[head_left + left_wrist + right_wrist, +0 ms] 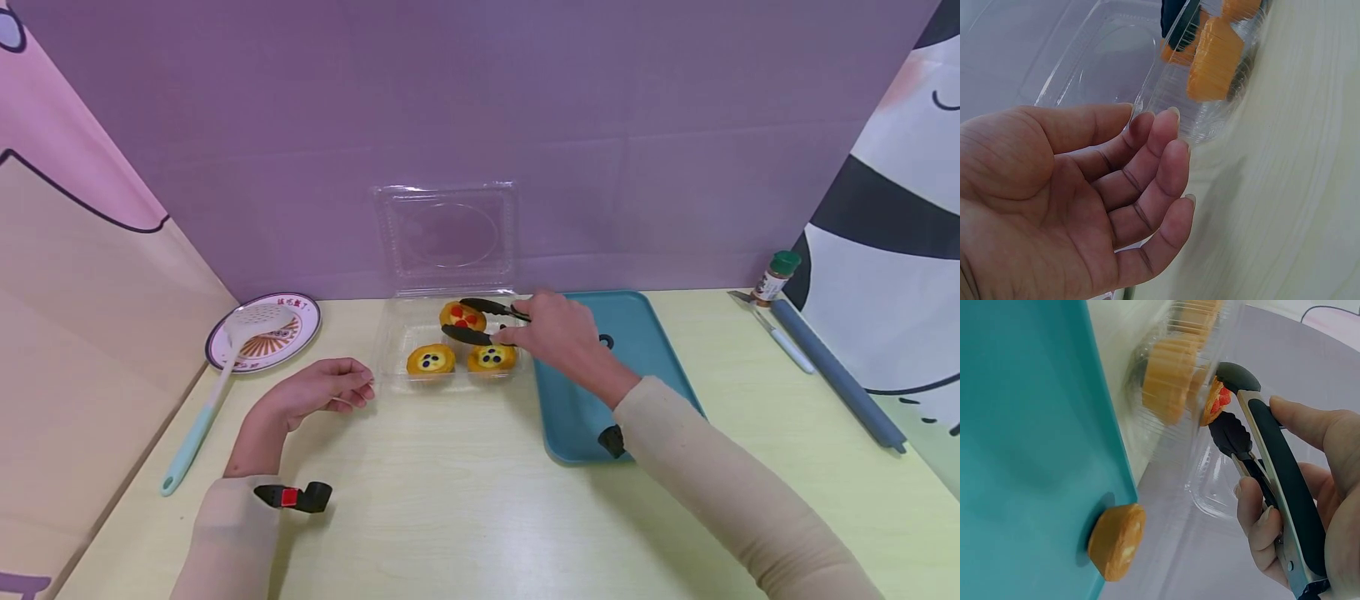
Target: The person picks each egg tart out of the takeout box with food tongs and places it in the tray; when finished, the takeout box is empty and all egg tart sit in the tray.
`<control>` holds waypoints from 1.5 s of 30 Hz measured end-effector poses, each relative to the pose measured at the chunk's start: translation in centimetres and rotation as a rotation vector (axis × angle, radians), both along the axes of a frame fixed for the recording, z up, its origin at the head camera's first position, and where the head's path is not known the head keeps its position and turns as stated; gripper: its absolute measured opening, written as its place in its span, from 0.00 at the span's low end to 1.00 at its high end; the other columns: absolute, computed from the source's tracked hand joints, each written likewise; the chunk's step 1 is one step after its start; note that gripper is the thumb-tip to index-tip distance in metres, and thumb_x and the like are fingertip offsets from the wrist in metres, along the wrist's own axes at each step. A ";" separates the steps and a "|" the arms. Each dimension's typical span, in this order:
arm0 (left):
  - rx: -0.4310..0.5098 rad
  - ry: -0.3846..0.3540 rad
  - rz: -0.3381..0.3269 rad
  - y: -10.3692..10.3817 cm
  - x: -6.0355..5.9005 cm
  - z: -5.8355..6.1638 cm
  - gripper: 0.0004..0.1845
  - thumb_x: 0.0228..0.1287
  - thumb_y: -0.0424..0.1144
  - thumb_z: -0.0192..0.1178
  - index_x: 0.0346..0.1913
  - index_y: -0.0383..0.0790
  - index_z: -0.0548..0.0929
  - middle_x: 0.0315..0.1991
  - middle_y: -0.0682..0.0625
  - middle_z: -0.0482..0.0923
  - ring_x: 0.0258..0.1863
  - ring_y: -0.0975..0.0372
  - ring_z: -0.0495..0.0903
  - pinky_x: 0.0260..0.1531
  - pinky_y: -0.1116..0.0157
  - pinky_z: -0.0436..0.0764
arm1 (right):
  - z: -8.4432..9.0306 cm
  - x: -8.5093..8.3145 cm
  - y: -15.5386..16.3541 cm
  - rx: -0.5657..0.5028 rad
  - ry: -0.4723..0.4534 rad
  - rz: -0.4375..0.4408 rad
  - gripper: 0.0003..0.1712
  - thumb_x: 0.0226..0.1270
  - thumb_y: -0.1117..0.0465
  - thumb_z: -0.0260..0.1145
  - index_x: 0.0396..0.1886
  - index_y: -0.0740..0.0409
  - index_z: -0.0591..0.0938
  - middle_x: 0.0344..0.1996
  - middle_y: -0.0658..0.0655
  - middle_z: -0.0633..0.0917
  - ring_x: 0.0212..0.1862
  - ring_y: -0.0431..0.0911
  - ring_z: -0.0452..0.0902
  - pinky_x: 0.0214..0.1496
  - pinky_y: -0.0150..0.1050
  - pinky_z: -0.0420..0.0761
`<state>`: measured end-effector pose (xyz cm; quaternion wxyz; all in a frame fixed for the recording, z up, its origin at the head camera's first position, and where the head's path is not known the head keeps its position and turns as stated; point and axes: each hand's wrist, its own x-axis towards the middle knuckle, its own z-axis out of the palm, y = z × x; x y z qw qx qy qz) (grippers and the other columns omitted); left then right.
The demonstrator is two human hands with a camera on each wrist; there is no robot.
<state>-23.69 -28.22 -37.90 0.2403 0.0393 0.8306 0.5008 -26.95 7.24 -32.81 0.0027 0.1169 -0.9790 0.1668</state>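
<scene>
Two cream sleeves (232,533) reach out over the pale yellow bench (450,500), close to the camera. Far on the left, a white spoon with holes (225,367) lies with its head on a round plate (296,337). Next comes the left hand (318,392). It rests on the bench with its palm turned up and its fingers (1147,181) loose and a little bent, holding nothing. The fingertips are just beside the corner of a clear plastic box (393,350).

The box lid (447,233) stands up against the purple wall. Three small yellow tarts sit inside the box. Two have dark blue dots (431,360) and sit at the front. One has red dots (462,316) and sits at the back.

The right hand (558,333) holds black tongs (480,321), with its fingers (1260,519) wrapped around the handles. The tong tips are apart, one on each side of the red tart and close against it.

Right of the box is a blue-green tray (637,350), and one more tart (1116,540) rests at its edge. Far right, a small spice jar (776,277) with a green lid stands by the wall, near a little knife (780,337) and a long grey roll (836,375).
</scene>
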 end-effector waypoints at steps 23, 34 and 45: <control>-0.024 -0.003 0.003 -0.1 -0.3 0.0 0.20 0.78 0.44 0.51 0.57 0.28 0.73 0.42 0.48 0.81 0.43 0.57 0.80 0.47 0.63 0.81 | 4.0 2.1 6.1 0.008 0.094 -0.059 0.42 0.62 0.32 0.66 0.70 0.48 0.75 0.63 0.58 0.79 0.45 0.52 0.81 0.25 0.37 0.74; -0.027 -0.007 0.004 -0.1 -0.2 -0.2 0.21 0.78 0.45 0.51 0.57 0.28 0.73 0.43 0.46 0.81 0.43 0.57 0.80 0.48 0.62 0.81 | 4.3 3.2 10.3 0.018 0.152 -0.076 0.42 0.63 0.33 0.66 0.70 0.52 0.75 0.61 0.62 0.79 0.44 0.54 0.81 0.24 0.37 0.73; -0.014 0.000 0.005 -0.2 -0.2 -0.4 0.20 0.78 0.44 0.51 0.56 0.28 0.73 0.38 0.50 0.79 0.39 0.59 0.79 0.45 0.63 0.82 | 3.8 3.5 13.8 0.092 0.128 -0.151 0.44 0.64 0.32 0.64 0.70 0.55 0.74 0.58 0.66 0.79 0.39 0.56 0.80 0.22 0.38 0.74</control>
